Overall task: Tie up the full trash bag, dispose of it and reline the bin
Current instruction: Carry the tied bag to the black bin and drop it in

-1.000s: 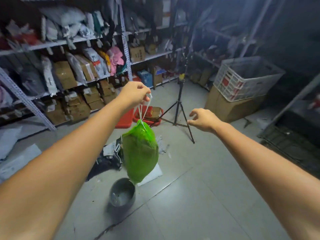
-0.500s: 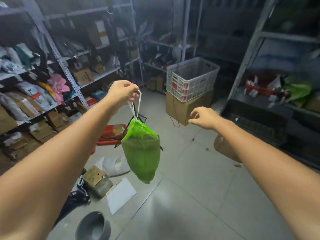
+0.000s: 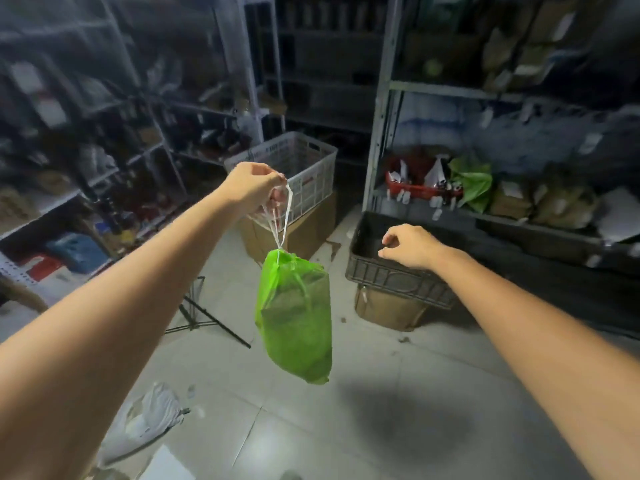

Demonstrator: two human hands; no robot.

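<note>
Outstretched left hand (image 3: 254, 188) grips hanging green trash bag's (image 3: 296, 315) drawstring (image 3: 282, 220)

No text can be read in this frame; motion blur and dim light throughout.

- White plastic crate (image 3: 311, 157): red-and-white sticker on its side wall, print smeared.
- Red basket (image 3: 422, 191) on the right-hand shelf: white hang tags along its front, nothing readable on them.
- Brown parcel (image 3: 510, 204) further right on the same shelf: pale label, characters too small to tell.
- Left shelving (image 3: 41, 216): white labels on boxes, all blurred.
</note>
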